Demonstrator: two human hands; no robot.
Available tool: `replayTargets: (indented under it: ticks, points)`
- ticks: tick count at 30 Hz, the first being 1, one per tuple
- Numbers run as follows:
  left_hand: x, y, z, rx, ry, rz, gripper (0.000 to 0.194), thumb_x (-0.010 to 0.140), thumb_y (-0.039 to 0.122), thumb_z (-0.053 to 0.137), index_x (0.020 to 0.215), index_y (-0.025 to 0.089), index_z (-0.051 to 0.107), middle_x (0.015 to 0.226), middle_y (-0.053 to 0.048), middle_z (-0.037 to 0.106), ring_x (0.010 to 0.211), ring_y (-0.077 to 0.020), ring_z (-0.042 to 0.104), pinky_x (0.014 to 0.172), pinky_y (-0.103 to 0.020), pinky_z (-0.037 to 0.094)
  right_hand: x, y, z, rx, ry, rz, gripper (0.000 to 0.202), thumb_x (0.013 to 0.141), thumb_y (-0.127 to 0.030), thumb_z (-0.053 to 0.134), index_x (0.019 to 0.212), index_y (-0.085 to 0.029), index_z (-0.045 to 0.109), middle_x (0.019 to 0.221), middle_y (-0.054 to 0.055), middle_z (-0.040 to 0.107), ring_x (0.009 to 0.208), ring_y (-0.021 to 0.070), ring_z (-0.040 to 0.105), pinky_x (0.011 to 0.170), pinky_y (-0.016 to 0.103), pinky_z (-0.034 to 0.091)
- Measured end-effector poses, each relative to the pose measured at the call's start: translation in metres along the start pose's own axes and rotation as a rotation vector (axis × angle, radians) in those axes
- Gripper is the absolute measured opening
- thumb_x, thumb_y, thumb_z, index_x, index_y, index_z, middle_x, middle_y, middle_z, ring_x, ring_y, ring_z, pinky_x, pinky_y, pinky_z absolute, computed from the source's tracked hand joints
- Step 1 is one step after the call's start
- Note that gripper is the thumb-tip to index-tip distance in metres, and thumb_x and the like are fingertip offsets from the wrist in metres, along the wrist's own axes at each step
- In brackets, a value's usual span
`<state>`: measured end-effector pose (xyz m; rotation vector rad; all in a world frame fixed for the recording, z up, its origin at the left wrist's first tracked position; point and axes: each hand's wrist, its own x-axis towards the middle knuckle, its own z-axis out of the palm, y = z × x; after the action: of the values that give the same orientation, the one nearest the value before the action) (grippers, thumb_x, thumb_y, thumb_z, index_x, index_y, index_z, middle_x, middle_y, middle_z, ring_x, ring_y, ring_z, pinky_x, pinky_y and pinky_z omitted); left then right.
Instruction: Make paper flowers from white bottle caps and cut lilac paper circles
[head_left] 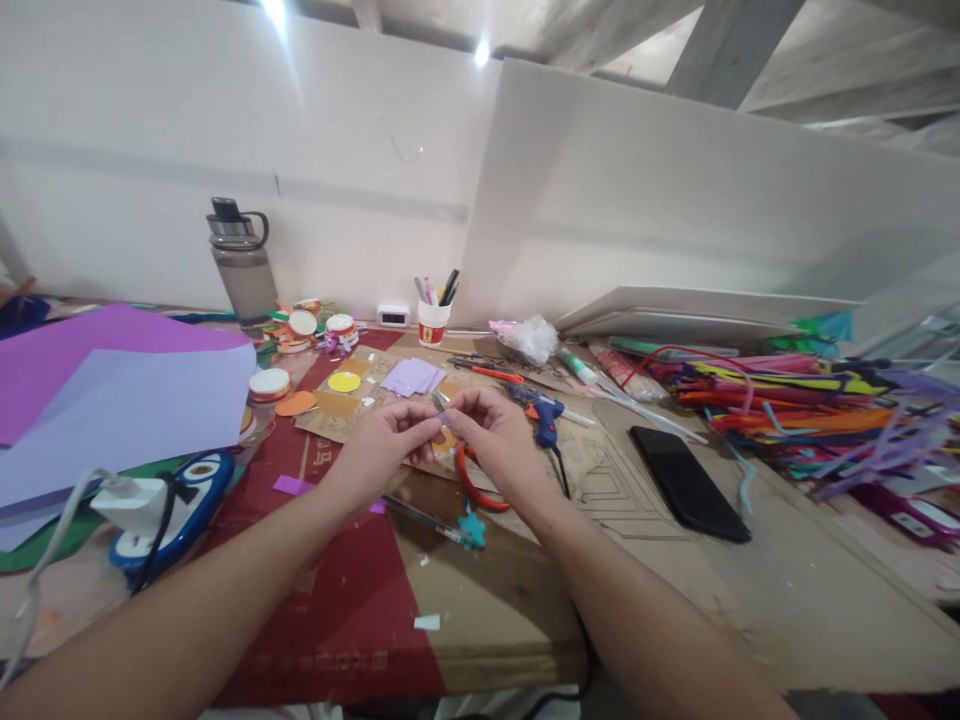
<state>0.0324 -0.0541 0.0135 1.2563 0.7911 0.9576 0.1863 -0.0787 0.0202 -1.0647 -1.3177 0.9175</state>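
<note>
My left hand [396,432] and my right hand [489,425] meet over the middle of the cardboard-covered table. Between their fingertips both pinch a small piece of purple paper [443,416]. Just beyond the hands lies a stack of light purple paper pieces [414,377], with a yellow circle [344,382] to its left. Red-handled scissors [480,490] rest below the hands, partly hidden by my right hand. A blue glue gun [549,422] is to the right of my right hand. Nearer to me is a teal star [472,530] on the cardboard.
Purple sheets [135,400], a blue power strip [202,500] and a bottle [244,265] stand or lie at the left. A cup of pens [434,325] is at the back. At the right are a black phone [690,484] and colorful pipe cleaners [795,405].
</note>
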Motion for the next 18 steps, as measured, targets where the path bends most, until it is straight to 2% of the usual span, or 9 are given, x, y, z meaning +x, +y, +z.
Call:
replayTargets:
  ticks: [4,7,11,18]
  points:
    - [0.003,0.005,-0.002,-0.257,-0.01,-0.123,0.029,0.065,0.032,0.082,0.075,0.012,0.064,0.064,0.002,0.06,0.048,-0.0025,0.049,0.045,-0.013,0.038,0.001,0.004,-0.001,0.0,-0.125,-0.073,0.028,0.076,-0.029,0.069,0.102,-0.021,0.062,0.085,0.001,0.062,0.076,0.0135,0.058,0.073,0.027,0.049]
    - [0.003,0.009,-0.005,-0.342,-0.033,-0.197,0.028,0.065,0.029,0.083,0.078,0.012,0.065,0.062,0.003,0.058,0.046,-0.0017,0.049,0.043,-0.011,0.038,0.004,0.007,-0.002,-0.008,-0.182,-0.071,0.037,0.076,-0.031,0.071,0.111,-0.023,0.062,0.088,0.002,0.062,0.082,0.0154,0.06,0.08,0.031,0.05]
    - [0.002,0.011,-0.005,-0.362,-0.058,-0.23,0.025,0.066,0.025,0.083,0.075,0.011,0.064,0.064,0.002,0.06,0.046,-0.0013,0.05,0.042,-0.01,0.039,0.006,0.008,-0.005,0.005,-0.17,-0.062,0.032,0.078,-0.033,0.069,0.108,-0.023,0.065,0.083,0.001,0.062,0.078,0.0152,0.06,0.078,0.031,0.049]
    - [0.002,0.009,-0.004,-0.348,-0.063,-0.225,0.022,0.067,0.024,0.082,0.072,0.01,0.065,0.063,0.0,0.063,0.045,-0.0015,0.051,0.042,-0.01,0.04,0.008,0.006,-0.007,-0.042,-0.127,-0.074,0.016,0.077,-0.034,0.07,0.087,-0.022,0.067,0.078,0.0,0.063,0.071,0.0138,0.056,0.071,0.029,0.047]
